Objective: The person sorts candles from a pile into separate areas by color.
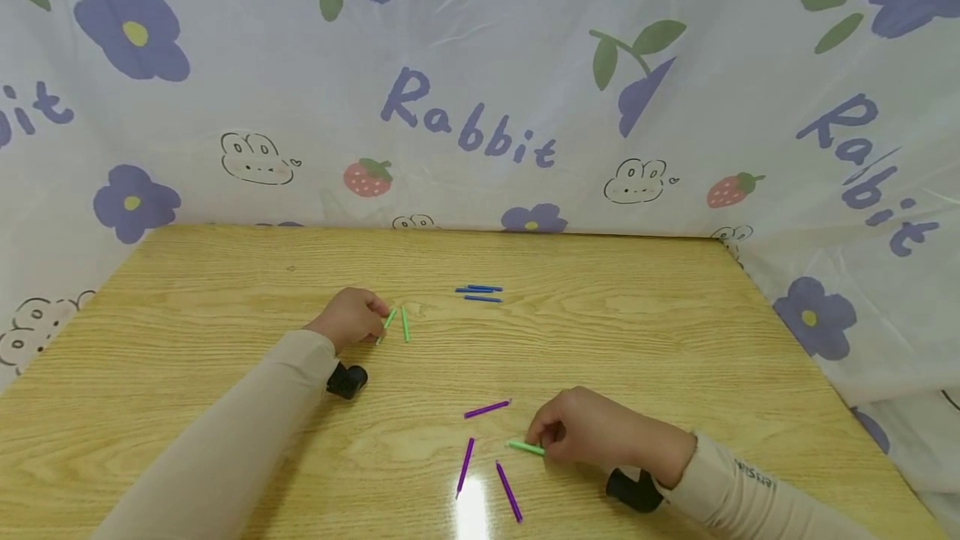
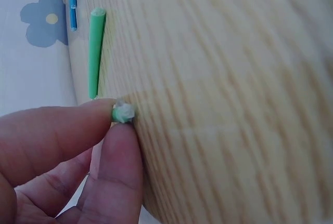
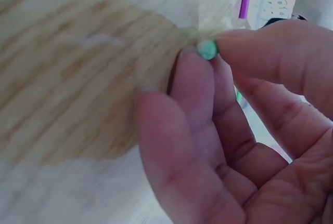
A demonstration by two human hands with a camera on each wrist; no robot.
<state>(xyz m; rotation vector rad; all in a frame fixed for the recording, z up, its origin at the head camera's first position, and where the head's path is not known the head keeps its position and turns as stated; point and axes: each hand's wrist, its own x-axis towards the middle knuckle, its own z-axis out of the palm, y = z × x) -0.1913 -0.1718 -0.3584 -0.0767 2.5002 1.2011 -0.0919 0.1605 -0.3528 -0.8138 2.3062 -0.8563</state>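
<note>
My left hand [image 1: 351, 317] pinches a slim green candle [image 1: 391, 318] between thumb and finger, low at the table. Its pale, wick-like end [image 2: 125, 113] faces the left wrist camera. Just right of it lies a second green candle [image 1: 406, 324]. Nearer the front, my right hand [image 1: 581, 427] grips another green candle [image 1: 524, 446] by its right end, and the other end points left. Three purple candles lie loosely around that end: one [image 1: 487, 408] behind it, one [image 1: 465, 467] to the left and one [image 1: 508, 492] in front.
Three blue candles [image 1: 483, 299] lie close together, roughly parallel, toward the back of the wooden table [image 1: 637, 315]. A printed white cloth [image 1: 480, 48] hangs along the table's back and sides. Each wrist wears a black camera mount [image 1: 347, 381].
</note>
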